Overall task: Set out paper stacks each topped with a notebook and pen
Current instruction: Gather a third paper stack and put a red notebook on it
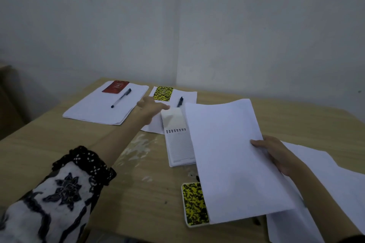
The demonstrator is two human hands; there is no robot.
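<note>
Head view: the right hand (274, 154) gripped a sheaf of paper (235, 160); the left hand (152, 107) reached flat, fingers straight, beside the yellow notebook (163, 93). The red notebook's (115, 87) white logo was unreadable.

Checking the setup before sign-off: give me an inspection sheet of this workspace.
Surface: wooden table, glossy smears near its middle.
Job's things: far-left paper stack carries red notebook and pen; second stack carries yellow-black notebook and black pen. Open spiral notepad and another yellow-black notebook lie loose.
Clutter: loose sheets at right.
Hands: left hand reaches over the second stack, fingers straight; right hand grips a lifted sheaf of paper.
Cables: nothing seen.
Surroundings: plain white walls.
</note>
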